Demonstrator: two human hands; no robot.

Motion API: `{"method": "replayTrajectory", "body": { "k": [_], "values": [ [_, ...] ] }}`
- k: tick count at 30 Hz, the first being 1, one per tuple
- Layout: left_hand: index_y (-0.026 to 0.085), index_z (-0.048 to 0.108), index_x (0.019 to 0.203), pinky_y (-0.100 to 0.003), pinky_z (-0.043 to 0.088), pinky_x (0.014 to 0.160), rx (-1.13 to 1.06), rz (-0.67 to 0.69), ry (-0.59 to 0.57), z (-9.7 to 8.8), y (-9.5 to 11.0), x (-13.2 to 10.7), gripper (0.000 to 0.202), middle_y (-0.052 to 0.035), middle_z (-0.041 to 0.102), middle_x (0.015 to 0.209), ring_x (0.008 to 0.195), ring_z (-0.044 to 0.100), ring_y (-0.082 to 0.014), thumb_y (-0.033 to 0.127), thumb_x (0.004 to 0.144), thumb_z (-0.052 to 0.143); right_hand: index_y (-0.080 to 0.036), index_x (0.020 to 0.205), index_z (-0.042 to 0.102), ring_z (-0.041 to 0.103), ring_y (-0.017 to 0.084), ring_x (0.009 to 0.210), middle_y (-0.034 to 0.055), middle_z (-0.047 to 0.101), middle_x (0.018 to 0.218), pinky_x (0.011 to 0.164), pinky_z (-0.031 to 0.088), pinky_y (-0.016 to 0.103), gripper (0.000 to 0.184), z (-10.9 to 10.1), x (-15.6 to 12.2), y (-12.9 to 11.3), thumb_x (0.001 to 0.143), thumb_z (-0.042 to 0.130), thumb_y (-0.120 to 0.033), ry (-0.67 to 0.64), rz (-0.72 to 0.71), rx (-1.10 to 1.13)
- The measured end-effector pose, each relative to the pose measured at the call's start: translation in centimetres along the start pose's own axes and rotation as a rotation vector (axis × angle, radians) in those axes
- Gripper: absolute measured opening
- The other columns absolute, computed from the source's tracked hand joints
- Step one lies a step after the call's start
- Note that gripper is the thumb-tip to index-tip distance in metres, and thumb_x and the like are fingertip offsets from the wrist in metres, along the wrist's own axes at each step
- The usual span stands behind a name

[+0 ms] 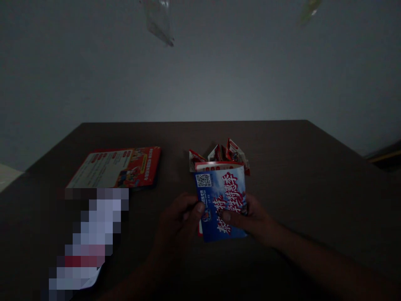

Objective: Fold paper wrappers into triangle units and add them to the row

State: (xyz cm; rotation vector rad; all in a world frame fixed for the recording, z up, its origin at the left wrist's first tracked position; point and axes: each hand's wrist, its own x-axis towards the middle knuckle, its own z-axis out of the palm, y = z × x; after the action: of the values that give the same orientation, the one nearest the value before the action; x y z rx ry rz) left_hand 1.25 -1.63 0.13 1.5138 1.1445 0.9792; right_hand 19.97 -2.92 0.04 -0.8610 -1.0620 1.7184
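Both my hands hold a blue printed card (221, 202) with red-and-white lettering and a QR code, upright over the dark table (313, 175). My left hand (180, 219) pinches its left edge, thumb on the front. My right hand (250, 219) grips its right edge, thumb across the lettering. More red-edged sheets seem stacked behind the card. Just beyond it, several small red-and-white wrapped packets (224, 155) lie in a heap on the table.
A red-and-white printed leaflet (117, 167) lies flat at the left of the table. A blurred-out flat item (89, 238) lies nearer at the left front. A grey wall rises behind the table. The scene is dim.
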Motion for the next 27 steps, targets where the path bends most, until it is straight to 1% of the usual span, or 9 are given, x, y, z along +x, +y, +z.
{"method": "replayTrajectory", "body": {
  "k": [1,3,5,7,13,18,21,27],
  "values": [
    [0.019,0.063,0.079,-0.022,0.048,0.061,0.015,-0.013,0.020,-0.02,-0.11,0.09,0.016,0.0005,0.062,0.077,0.071,0.060,-0.0143,0.031,0.084,0.054,-0.019,0.098,0.062,0.068,0.012,0.078,-0.0005,0.071,0.089,0.075,0.055,0.026,0.023,0.00,0.01,0.02,0.076,0.071,-0.019,-0.009,0.000,-0.012],
    [0.018,0.062,0.076,-0.022,0.049,0.058,0.011,-0.060,0.035,-0.07,-0.23,0.21,0.018,0.0009,0.062,0.072,0.067,0.060,-0.0145,0.033,0.083,0.055,-0.020,0.100,0.062,0.068,0.012,0.081,-0.0004,0.071,0.090,0.075,0.054,0.026,0.025,-0.03,0.05,0.12,0.077,0.071,-0.018,-0.011,-0.002,-0.023],
    [0.018,0.062,0.075,-0.022,0.049,0.056,-0.010,-0.097,0.028,-0.08,-0.23,0.27,0.019,0.0012,0.063,0.069,0.063,0.060,-0.0144,0.034,0.082,0.056,-0.020,0.102,0.061,0.068,0.012,0.080,-0.0005,0.071,0.090,0.074,0.055,0.026,0.027,-0.07,0.11,0.23,0.076,0.071,-0.018,0.014,-0.010,-0.018],
    [0.018,0.062,0.075,-0.022,0.049,0.055,-0.018,-0.105,0.018,-0.05,-0.17,0.28,0.018,0.0010,0.064,0.070,0.062,0.060,-0.0142,0.034,0.082,0.056,-0.021,0.101,0.061,0.068,0.012,0.077,-0.0011,0.071,0.089,0.073,0.056,0.027,0.027,-0.06,0.20,0.30,0.076,0.071,-0.019,0.039,-0.017,-0.005],
    [0.018,0.060,0.072,-0.021,0.047,0.054,-0.008,-0.089,-0.009,0.02,-0.10,0.20,0.020,0.0010,0.062,0.068,0.062,0.060,-0.0142,0.033,0.083,0.054,-0.021,0.096,0.060,0.068,0.012,0.073,-0.0017,0.071,0.084,0.069,0.057,0.025,0.025,0.13,0.38,0.20,0.074,0.073,-0.021,0.106,-0.005,0.009],
    [0.018,0.061,0.076,-0.022,0.047,0.056,0.050,-0.080,-0.040,-0.11,-0.08,0.15,0.022,0.0000,0.064,0.070,0.064,0.060,-0.0150,0.034,0.085,0.051,-0.021,0.096,0.059,0.069,0.014,0.072,-0.0006,0.071,0.087,0.068,0.057,0.029,0.027,0.07,0.40,0.19,0.073,0.073,-0.023,0.134,-0.006,-0.002],
    [0.017,0.060,0.072,-0.021,0.046,0.054,0.107,-0.068,-0.047,-0.17,-0.05,0.12,0.024,-0.0010,0.064,0.070,0.062,0.059,-0.0148,0.034,0.086,0.050,-0.021,0.097,0.058,0.069,0.016,0.072,0.0002,0.071,0.087,0.069,0.058,0.033,0.029,0.02,0.43,0.22,0.073,0.074,-0.024,0.143,0.007,-0.009],
    [0.017,0.059,0.064,-0.020,0.041,0.052,0.179,-0.014,-0.063,-0.33,0.00,0.02,0.031,0.0015,0.058,0.059,0.055,0.054,-0.0125,0.034,0.088,0.048,-0.020,0.094,0.059,0.069,0.017,0.070,0.0012,0.072,0.086,0.069,0.058,0.034,0.028,0.08,0.36,0.31,0.072,0.075,-0.025,0.163,0.036,-0.009]
  ]
}}
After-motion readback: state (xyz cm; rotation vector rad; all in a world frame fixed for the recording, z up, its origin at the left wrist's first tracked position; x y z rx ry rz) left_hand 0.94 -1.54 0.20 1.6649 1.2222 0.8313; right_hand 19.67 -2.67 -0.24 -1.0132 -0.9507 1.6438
